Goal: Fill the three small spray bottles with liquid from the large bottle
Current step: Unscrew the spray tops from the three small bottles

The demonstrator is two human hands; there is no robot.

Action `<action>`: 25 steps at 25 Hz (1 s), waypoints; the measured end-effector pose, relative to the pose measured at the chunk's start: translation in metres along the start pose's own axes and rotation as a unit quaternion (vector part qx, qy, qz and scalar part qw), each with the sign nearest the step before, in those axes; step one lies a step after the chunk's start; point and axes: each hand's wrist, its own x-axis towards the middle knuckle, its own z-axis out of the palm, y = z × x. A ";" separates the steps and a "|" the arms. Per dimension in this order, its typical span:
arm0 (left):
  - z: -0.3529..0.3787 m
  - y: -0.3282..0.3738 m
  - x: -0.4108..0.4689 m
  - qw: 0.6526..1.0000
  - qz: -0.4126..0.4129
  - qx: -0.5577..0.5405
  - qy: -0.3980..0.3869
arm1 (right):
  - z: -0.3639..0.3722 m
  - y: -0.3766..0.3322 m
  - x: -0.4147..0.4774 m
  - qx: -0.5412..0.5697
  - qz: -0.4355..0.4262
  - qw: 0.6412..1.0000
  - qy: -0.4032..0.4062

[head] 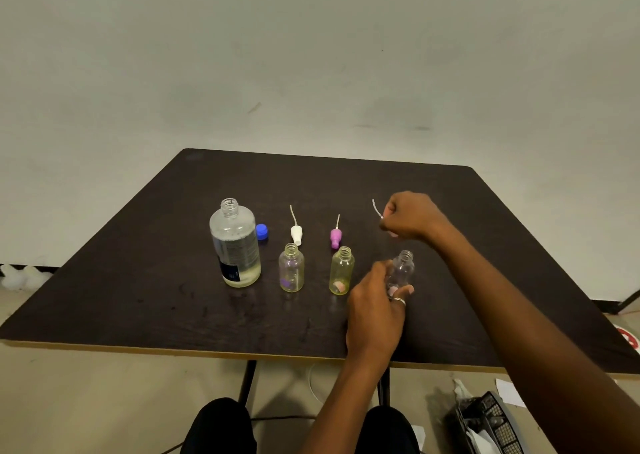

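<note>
- Far left on the table (138, 280): large bottle (235, 242), upright, cap off, part full.
- Just right of it, further back: blue cap (262, 231) on the tabletop.
- Next: white spray head (296, 234) lying flat, tube pointing away; clear small bottle (291, 272) upright in front of it, neck open.
- Then pink spray head (335, 238) lying flat; yellow small bottle (341, 270) upright in front, neck open.
- My left hand (375, 301): fingers wrapped round third small bottle (403, 270), upright, neck open.
- My right hand (412, 216): fist clenched on third spray head (376, 208), tube sticking out, raised behind that bottle.
</note>
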 end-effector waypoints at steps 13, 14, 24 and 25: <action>0.001 -0.002 0.000 1.000 0.002 -0.027 -0.007 | 0.049 0.023 0.029 -0.009 0.042 0.998 -0.041; 0.001 -0.002 0.000 1.000 0.002 -0.027 -0.007 | 0.050 0.024 0.029 -0.011 0.042 0.998 -0.044; 0.001 -0.003 0.000 0.999 0.006 -0.032 -0.013 | 0.050 0.022 0.026 -0.023 0.040 0.998 -0.034; 0.001 -0.003 0.001 0.999 0.006 -0.033 -0.012 | 0.050 0.023 0.027 -0.021 0.039 0.998 -0.032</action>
